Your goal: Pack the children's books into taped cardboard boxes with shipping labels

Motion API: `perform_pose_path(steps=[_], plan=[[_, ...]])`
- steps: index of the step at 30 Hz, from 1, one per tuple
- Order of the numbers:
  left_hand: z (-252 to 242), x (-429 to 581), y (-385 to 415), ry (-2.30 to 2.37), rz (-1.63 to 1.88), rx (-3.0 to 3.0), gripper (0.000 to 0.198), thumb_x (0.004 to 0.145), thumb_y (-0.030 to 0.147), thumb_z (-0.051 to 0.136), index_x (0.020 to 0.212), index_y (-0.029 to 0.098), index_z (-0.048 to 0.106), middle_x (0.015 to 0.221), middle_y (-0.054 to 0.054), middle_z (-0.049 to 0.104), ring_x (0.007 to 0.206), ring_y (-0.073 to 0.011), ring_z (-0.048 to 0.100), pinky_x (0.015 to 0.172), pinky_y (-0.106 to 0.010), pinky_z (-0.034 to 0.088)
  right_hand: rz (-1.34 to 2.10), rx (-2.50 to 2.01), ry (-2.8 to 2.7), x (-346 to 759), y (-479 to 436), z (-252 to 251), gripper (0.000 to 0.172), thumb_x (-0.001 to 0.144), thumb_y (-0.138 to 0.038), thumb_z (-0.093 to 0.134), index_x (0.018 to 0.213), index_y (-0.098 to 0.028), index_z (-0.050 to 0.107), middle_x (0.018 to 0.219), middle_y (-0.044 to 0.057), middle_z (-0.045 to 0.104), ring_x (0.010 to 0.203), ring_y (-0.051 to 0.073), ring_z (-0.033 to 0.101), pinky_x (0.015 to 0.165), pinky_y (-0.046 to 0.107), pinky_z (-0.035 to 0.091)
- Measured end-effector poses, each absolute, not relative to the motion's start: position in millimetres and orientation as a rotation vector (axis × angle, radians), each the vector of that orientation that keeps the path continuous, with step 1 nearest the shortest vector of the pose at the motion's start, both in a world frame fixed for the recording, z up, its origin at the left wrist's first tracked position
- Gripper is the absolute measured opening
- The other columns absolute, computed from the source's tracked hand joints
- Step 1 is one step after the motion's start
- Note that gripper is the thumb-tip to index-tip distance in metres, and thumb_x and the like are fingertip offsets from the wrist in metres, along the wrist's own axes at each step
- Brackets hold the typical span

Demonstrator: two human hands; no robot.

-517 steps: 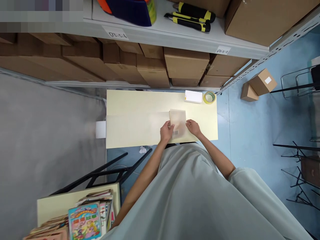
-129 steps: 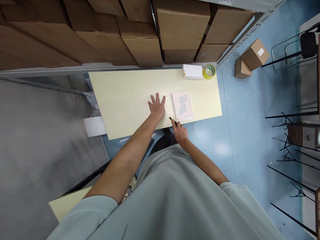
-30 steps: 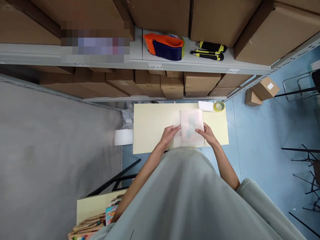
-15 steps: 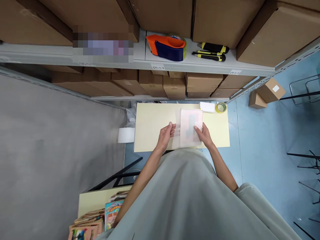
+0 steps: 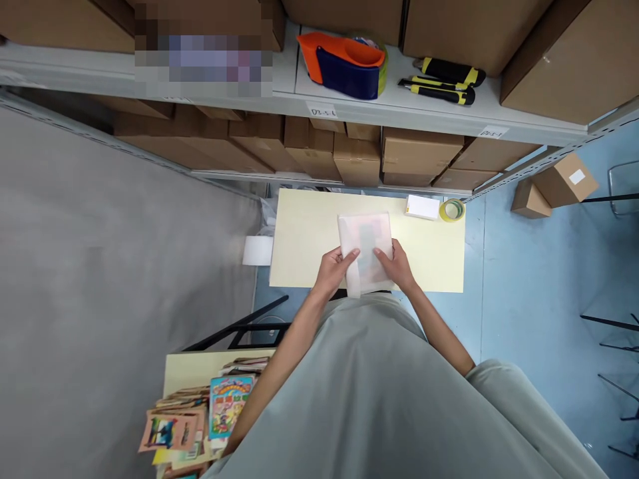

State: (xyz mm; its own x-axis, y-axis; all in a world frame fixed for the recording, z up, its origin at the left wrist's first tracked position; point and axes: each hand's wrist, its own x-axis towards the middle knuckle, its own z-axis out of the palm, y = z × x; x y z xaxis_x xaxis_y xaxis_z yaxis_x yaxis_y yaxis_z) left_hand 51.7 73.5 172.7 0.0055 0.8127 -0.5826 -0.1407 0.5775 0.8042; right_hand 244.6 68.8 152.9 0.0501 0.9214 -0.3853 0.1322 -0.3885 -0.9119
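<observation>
A flat item wrapped in translucent white foam sheet [image 5: 365,246], pinkish inside, is held over the near edge of the pale yellow table [image 5: 304,233]. My left hand [image 5: 333,268] grips its left side with fingers folded over the wrap. My right hand [image 5: 395,263] holds the right side, thumb on top. Both hands are closed on the wrapped item.
A white box [image 5: 422,207] and a roll of yellow tape [image 5: 452,210] sit at the table's far right. An orange tape dispenser [image 5: 344,58] and yellow-black utility knives [image 5: 444,80] lie on the shelf above. Cardboard boxes [image 5: 357,159] fill the shelves. Picture books [image 5: 200,419] are stacked at lower left.
The loose left flap of the wrap has been folded over the item, and my left hand has closed in onto it. The view has tilted slightly.
</observation>
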Motion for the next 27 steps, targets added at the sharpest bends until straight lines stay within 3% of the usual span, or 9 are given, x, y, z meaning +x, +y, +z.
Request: perform_pose_path(steps=[2,4,8,12,16,20,22,25,27], plan=[[168.4,47.4,76.2,1.422,0.863,0.616,0.068,0.067,0.070,0.093,0.103,0.014,0.081,0.095,-0.011,0.082,0.092,-0.0297,0.075,0.082,-0.041,0.063,1.169,-1.706,-1.223,234.4,66.8,163.0,0.056,0.098,-0.056,0.071,0.142,-0.024,0.058,0.144,0.015,0.065,0.135,0.033,0.061,0.113,0.050,0.053],[164.4,41.5,80.3,1.454,0.886,0.598,0.067,0.065,0.068,0.094,0.102,0.014,0.081,0.097,-0.011,0.082,0.090,-0.0286,0.075,0.080,-0.040,0.061,0.922,-1.704,-1.450,220.0,61.2,178.0,0.042,0.106,-0.047,0.062,0.141,-0.024,0.060,0.145,0.015,0.062,0.140,0.032,0.056,0.117,0.053,0.049],[160.4,27.4,88.5,1.472,0.899,0.611,0.058,0.069,0.061,0.091,0.102,0.014,0.077,0.096,-0.010,0.080,0.090,-0.0268,0.073,0.079,-0.036,0.058,0.828,-1.545,-1.981,175.0,45.2,199.3,0.018,0.111,-0.035,0.056,0.120,-0.025,0.068,0.120,0.012,0.070,0.116,0.029,0.066,0.103,0.045,0.057],[163.8,12.9,94.1,1.461,0.922,0.620,0.048,0.075,0.053,0.085,0.103,0.016,0.073,0.102,-0.009,0.080,0.095,-0.0276,0.073,0.081,-0.036,0.058,0.660,-1.754,-2.238,124.1,35.3,194.9,0.013,0.109,-0.026,0.056,0.117,-0.022,0.066,0.115,0.015,0.069,0.100,0.030,0.068,0.088,0.045,0.058],[171.7,-5.3,98.2,1.423,0.944,0.660,0.048,0.079,0.053,0.084,0.108,0.018,0.069,0.112,-0.011,0.078,0.104,-0.0290,0.074,0.089,-0.039,0.060,0.590,-1.954,-2.191,96.6,41.4,191.2,0.023,0.107,-0.014,0.046,0.113,-0.021,0.066,0.109,0.014,0.070,0.092,0.028,0.070,0.085,0.043,0.056],[168.2,-35.6,97.5,1.229,0.909,0.664,0.056,0.090,0.066,0.073,0.125,0.022,0.070,0.137,-0.013,0.073,0.120,-0.0310,0.072,0.099,-0.043,0.061,0.846,-2.013,-1.773,103.7,72.2,189.8,0.029,0.093,-0.020,0.061,0.122,-0.023,0.067,0.120,0.011,0.073,0.089,0.026,0.073,0.083,0.040,0.057],[156.0,-57.5,94.3,1.220,0.882,0.704,0.057,0.092,0.066,0.071,0.131,0.025,0.070,0.144,-0.013,0.070,0.130,-0.0330,0.068,0.105,-0.046,0.059,1.137,-1.993,-1.398,112.7,90.6,184.3,0.032,0.081,-0.024,0.069,0.113,-0.023,0.070,0.110,0.006,0.076,0.083,0.023,0.072,0.080,0.037,0.057],[128.8,-96.4,87.1,1.407,0.897,0.768,0.057,0.083,0.056,0.083,0.130,0.025,0.071,0.149,-0.014,0.067,0.140,-0.0352,0.061,0.112,-0.047,0.055,1.499,-1.880,-0.873,117.6,104.2,170.9,0.028,0.067,-0.028,0.072,0.095,-0.021,0.071,0.089,0.002,0.074,0.075,0.018,0.067,0.073,0.032,0.055],[112.3,-123.1,82.0,1.497,0.905,0.703,0.062,0.078,0.055,0.086,0.130,0.025,0.070,0.147,-0.015,0.068,0.138,-0.0346,0.063,0.111,-0.047,0.055,1.609,-1.765,-0.705,111.4,101.4,162.5,0.033,0.062,-0.030,0.073,0.094,-0.020,0.072,0.085,0.001,0.074,0.076,0.017,0.065,0.074,0.031,0.054]])
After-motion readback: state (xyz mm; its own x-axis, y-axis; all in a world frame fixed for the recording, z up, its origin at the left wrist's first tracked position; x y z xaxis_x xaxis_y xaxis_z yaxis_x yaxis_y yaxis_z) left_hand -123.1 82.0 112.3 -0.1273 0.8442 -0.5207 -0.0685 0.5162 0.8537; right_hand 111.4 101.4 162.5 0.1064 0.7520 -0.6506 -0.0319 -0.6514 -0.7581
